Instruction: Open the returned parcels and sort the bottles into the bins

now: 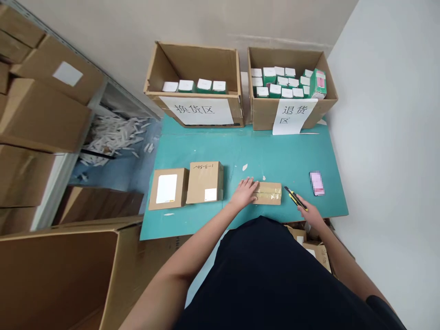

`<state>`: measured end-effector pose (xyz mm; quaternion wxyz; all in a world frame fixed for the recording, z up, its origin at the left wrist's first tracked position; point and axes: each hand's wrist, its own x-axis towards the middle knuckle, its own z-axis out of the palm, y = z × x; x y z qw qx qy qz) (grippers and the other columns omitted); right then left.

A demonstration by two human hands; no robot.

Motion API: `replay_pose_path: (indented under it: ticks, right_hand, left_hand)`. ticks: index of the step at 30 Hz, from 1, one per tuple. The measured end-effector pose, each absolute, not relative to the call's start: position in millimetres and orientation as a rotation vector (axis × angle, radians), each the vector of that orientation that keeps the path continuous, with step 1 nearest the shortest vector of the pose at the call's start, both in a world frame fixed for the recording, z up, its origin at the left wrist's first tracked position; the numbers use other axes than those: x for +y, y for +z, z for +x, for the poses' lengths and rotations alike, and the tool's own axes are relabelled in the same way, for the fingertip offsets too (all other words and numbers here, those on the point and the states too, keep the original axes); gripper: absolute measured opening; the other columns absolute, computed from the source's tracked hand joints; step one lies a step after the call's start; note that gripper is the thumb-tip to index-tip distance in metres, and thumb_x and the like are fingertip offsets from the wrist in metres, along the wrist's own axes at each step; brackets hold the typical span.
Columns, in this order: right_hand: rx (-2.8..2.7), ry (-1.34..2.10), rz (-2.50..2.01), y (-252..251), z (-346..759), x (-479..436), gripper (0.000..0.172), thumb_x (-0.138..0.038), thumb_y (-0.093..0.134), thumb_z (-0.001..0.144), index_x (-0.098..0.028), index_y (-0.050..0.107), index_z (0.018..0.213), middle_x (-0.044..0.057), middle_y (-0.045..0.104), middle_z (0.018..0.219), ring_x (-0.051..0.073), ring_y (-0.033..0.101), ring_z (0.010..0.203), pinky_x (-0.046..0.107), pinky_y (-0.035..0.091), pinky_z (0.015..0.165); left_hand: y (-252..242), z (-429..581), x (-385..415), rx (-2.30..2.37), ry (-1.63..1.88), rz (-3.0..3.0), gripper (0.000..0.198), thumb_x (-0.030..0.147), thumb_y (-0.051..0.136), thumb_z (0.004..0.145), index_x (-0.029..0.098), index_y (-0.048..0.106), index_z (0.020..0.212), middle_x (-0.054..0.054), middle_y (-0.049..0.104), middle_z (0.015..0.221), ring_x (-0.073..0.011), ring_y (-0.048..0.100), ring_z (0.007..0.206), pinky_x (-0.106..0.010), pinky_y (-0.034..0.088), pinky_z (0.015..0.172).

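Note:
A small cardboard box [270,193] lies near the front edge of the table, with shiny clear tape along its top seam. My left hand [243,193] rests over its left end, fingers stretched out and slightly apart, hiding that end. Just right of the box, my right hand [308,210] is closed around a yellow and black utility knife [292,199]. The knife points up and left toward the box's right end, apart from it. Left of my left hand stand two cardboard boxes: one with handwriting [204,182] and one with a large white label [168,189].
At the back of the green table [220,142] stand a left open carton [195,68] and a right open carton [292,114], both holding green-and-white boxes. A blurred pink item [316,183] lies at right. Stacked cartons [44,114] and a big open carton [62,279] fill the left.

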<state>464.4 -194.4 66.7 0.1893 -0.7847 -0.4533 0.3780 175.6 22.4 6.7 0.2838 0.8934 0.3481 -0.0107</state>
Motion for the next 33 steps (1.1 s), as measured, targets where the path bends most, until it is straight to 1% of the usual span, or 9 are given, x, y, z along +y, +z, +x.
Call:
replay_pose_path:
  ticks: [3,7,12,16,19,23,25,29,33]
  right_hand:
    - [-1.169,1.084,-2.186,61.6,449.5,-197.8,0.059,-0.035,0.054,0.092,-0.028,0.052,0.15,0.005,0.077,0.101,0.019,0.07,0.073,0.029,0.057,0.072]
    - [-1.069,1.136,-2.185,55.8,439.6,-197.6,0.06,-0.035,0.054,0.092,-0.025,0.051,0.151,0.004,0.075,0.089,0.018,0.066,0.065,0.028,0.055,0.067]
    - [-0.907,1.199,-2.185,49.0,434.7,-196.2,0.061,-0.031,0.053,0.091,-0.026,0.049,0.152,0.0,0.069,0.078,0.014,0.059,0.055,0.026,0.052,0.062]
    - [-0.736,1.308,-2.116,44.2,431.4,-194.3,0.062,-0.033,0.057,0.091,-0.028,0.048,0.152,0.0,0.069,0.082,0.012,0.056,0.054,0.023,0.049,0.054]
    - [-0.679,1.351,-2.071,40.1,432.7,-192.8,0.063,-0.034,0.06,0.091,-0.029,0.049,0.152,0.001,0.069,0.085,0.01,0.054,0.053,0.021,0.045,0.048]
    - [-0.616,1.436,-1.964,37.8,440.4,-191.0,0.068,-0.036,0.06,0.09,-0.027,0.044,0.155,0.002,0.068,0.087,0.009,0.051,0.051,0.019,0.04,0.041]
    - [-0.59,1.482,-1.918,39.2,444.9,-189.7,0.071,-0.037,0.06,0.088,-0.027,0.042,0.156,0.001,0.068,0.085,0.009,0.051,0.051,0.018,0.039,0.04]
    - [-0.558,1.531,-1.877,43.6,450.1,-186.7,0.074,-0.039,0.062,0.086,-0.027,0.042,0.156,0.0,0.067,0.083,0.009,0.052,0.051,0.018,0.038,0.039]
    - [-0.546,1.535,-1.849,44.4,450.3,-186.1,0.076,-0.041,0.063,0.085,-0.027,0.042,0.156,-0.001,0.065,0.083,0.009,0.051,0.051,0.018,0.038,0.039]
  left_hand:
    - [12.0,189.0,34.4,0.811,-0.18,2.533,0.073,0.032,0.078,0.08,0.027,0.048,0.147,-0.014,0.043,0.158,-0.0359,0.038,0.146,-0.053,0.03,0.12]
    - [13.9,195.8,36.7,0.746,-0.197,2.57,0.064,0.031,0.071,0.086,0.025,0.051,0.146,-0.013,0.054,0.147,-0.0333,0.049,0.134,-0.047,0.039,0.112]
    - [9.5,192.2,31.2,0.764,-0.15,2.609,0.061,0.034,0.063,0.092,0.024,0.047,0.149,-0.014,0.057,0.143,-0.0328,0.052,0.13,-0.048,0.037,0.112]
    - [4.9,187.4,24.9,0.801,-0.16,2.623,0.059,0.035,0.057,0.095,0.024,0.045,0.152,-0.015,0.053,0.148,-0.0331,0.048,0.136,-0.051,0.032,0.117]
    - [4.3,181.6,17.8,0.807,-0.205,2.649,0.07,0.045,0.06,0.093,0.025,0.038,0.156,-0.015,0.043,0.158,-0.0362,0.035,0.148,-0.056,0.022,0.122]
    - [8.5,173.9,11.7,0.702,-0.306,2.71,0.104,0.06,0.075,0.077,0.023,0.026,0.161,-0.018,0.026,0.167,-0.0419,0.021,0.153,-0.062,0.014,0.122]
    - [11.5,172.7,12.2,0.676,-0.34,2.727,0.109,0.059,0.079,0.073,0.024,0.025,0.161,-0.019,0.025,0.167,-0.0423,0.022,0.153,-0.061,0.015,0.122]
    - [15.0,174.0,15.7,0.666,-0.32,2.731,0.109,0.054,0.082,0.071,0.022,0.027,0.16,-0.02,0.032,0.163,-0.0415,0.03,0.149,-0.059,0.018,0.122]
    - [13.5,174.0,17.3,0.658,-0.275,2.707,0.108,0.053,0.082,0.071,0.021,0.028,0.159,-0.021,0.034,0.161,-0.0405,0.031,0.148,-0.057,0.018,0.123]
